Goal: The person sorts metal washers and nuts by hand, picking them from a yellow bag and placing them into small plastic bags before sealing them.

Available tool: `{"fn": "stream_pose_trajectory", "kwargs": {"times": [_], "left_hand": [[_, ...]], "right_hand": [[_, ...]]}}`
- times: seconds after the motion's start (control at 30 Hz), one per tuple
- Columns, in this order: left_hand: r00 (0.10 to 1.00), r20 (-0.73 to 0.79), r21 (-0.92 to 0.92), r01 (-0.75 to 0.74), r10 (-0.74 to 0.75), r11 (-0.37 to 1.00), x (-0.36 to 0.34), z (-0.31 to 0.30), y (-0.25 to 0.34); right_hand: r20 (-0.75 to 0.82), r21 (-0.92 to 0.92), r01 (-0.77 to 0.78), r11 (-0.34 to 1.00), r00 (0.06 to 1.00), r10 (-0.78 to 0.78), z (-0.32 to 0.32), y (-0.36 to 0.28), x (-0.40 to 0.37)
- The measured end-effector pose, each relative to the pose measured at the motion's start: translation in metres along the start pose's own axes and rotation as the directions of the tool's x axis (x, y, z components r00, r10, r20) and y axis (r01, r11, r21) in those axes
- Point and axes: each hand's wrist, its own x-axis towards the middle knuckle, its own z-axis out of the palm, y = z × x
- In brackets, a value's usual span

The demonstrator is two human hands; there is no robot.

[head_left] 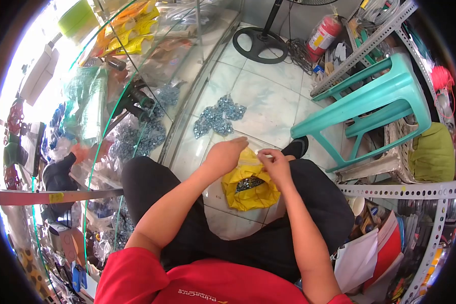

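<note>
A yellow plastic bag (pixel 251 198) stands on the floor between my knees, its mouth open on a mass of small dark metallic pieces (pixel 249 183). My left hand (pixel 225 156) is at the bag's upper left, fingers together and pointing right; what they hold, if anything, is hidden. At the upper right rim my right hand (pixel 274 164) has its fingers pinched together near a bit of clear plastic (pixel 258 152). Beyond my hands, several clear packets of bluish metallic pieces (pixel 220 115) lie on the floor tiles.
A turquoise plastic stool (pixel 334 124) lies on its side at the right. Behind stand a black fan base (pixel 261 44) and a red fire extinguisher (pixel 324 34). A glass case with more packets (pixel 142 137) is at the left. A perforated metal shelf (pixel 400 190) is at the right.
</note>
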Motion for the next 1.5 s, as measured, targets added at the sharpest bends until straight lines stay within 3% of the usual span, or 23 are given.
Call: {"fn": "stream_pose_trajectory", "kwargs": {"times": [0.03, 0.13, 0.2, 0.23, 0.33, 0.43, 0.53, 0.57, 0.67, 0.77, 0.87, 0.97, 1.03, 1.07, 1.13, 1.23, 1.3, 1.37, 1.4, 1.5], "left_hand": [[0.999, 0.019, 0.02, 0.026, -0.027, 0.999, 0.0, -0.004, -0.003], [0.996, 0.045, 0.068, 0.076, -0.079, 0.995, 0.003, -0.022, -0.013], [0.996, 0.028, 0.083, 0.079, -0.081, 0.993, 0.002, -0.032, -0.021], [0.997, 0.045, 0.094, 0.062, -0.066, 0.994, 0.004, -0.036, -0.023], [0.994, 0.096, 0.121, 0.033, -0.044, 0.992, 0.002, -0.048, -0.03], [0.988, 0.134, 0.157, 0.058, -0.08, 0.986, 0.001, -0.056, -0.034], [0.972, 0.168, 0.202, 0.13, -0.165, 0.971, -0.001, -0.058, -0.043], [0.966, 0.173, 0.204, 0.157, -0.193, 0.966, -0.001, -0.058, -0.045], [0.959, 0.17, 0.207, 0.191, -0.227, 0.96, 0.001, -0.055, -0.046], [0.96, 0.18, 0.225, 0.173, -0.216, 0.959, 0.003, -0.055, -0.044], [0.949, 0.223, 0.26, 0.162, -0.222, 0.952, -0.002, -0.037, -0.052], [0.911, 0.312, 0.288, 0.179, -0.269, 0.941, -0.003, -0.041, -0.048], [0.918, 0.297, 0.287, 0.178, -0.264, 0.941, -0.006, -0.039, -0.051], [0.913, 0.303, 0.286, 0.185, -0.272, 0.94, -0.007, -0.039, -0.05], [0.906, 0.309, 0.29, 0.199, -0.289, 0.936, -0.005, -0.047, -0.048], [0.921, 0.299, 0.278, 0.167, -0.251, 0.946, -0.004, -0.052, -0.046], [0.927, 0.286, 0.262, 0.168, -0.243, 0.95, -0.005, -0.051, -0.048], [0.924, 0.284, 0.262, 0.184, -0.258, 0.948, -0.005, -0.052, -0.048], [0.916, 0.292, 0.271, 0.197, -0.275, 0.942, -0.005, -0.054, -0.047], [0.918, 0.295, 0.289, 0.177, -0.263, 0.941, -0.005, -0.052, -0.048]], "right_hand": [[0.04, 0.21, -0.132, 0.969, 0.991, 0.126, -0.002, 0.003, 0.002], [0.461, -0.006, -0.364, 0.931, 0.825, 0.326, -0.016, 0.012, 0.002], [0.643, -0.33, -0.196, 0.923, 0.67, 0.372, 0.003, 0.04, -0.004], [0.683, -0.548, 0.22, 0.807, 0.675, 0.28, 0.018, 0.053, -0.01], [0.624, -0.72, 0.365, 0.591, 0.713, 0.32, 0.054, 0.114, -0.018], [0.365, -0.714, 0.217, 0.665, 0.927, 0.09, 0.079, 0.17, -0.018], [0.115, -0.958, 0.078, 0.276, 0.986, 0.123, 0.135, 0.165, -0.04], [0.063, -0.982, 0.046, 0.185, 0.994, 0.085, 0.155, 0.196, -0.04], [0.13, -0.984, 0.076, 0.161, 0.926, 0.356, 0.161, 0.194, -0.028], [0.184, -0.951, 0.093, 0.295, 0.937, 0.298, 0.153, 0.203, -0.022], [0.24, -0.967, 0.206, 0.15, 0.936, 0.259, 0.154, 0.205, -0.027], [0.196, -0.951, 0.205, 0.232, 0.979, -0.06, 0.161, 0.203, -0.028], [-0.076, -0.656, 0.066, 0.752, 0.985, -0.152, 0.17, 0.207, 0.011], [-0.051, -0.63, 0.037, 0.776, 0.995, -0.089, 0.168, 0.197, 0.035], [0.246, -0.811, 0.235, 0.536, 0.968, -0.053, 0.147, 0.152, 0.077], [0.357, -0.813, 0.055, 0.58, 0.834, 0.421, 0.116, 0.091, 0.121], [0.255, -0.775, -0.033, 0.631, 0.898, 0.359, 0.111, 0.099, 0.124], [0.146, -0.682, 0.043, 0.73, 0.986, 0.079, 0.11, 0.133, 0.104], [0.085, -0.694, 0.083, 0.715, 0.996, -0.033, 0.113, 0.128, 0.087], [0.164, -0.81, 0.234, 0.537, 0.971, -0.176, 0.127, 0.186, 0.05]]}}
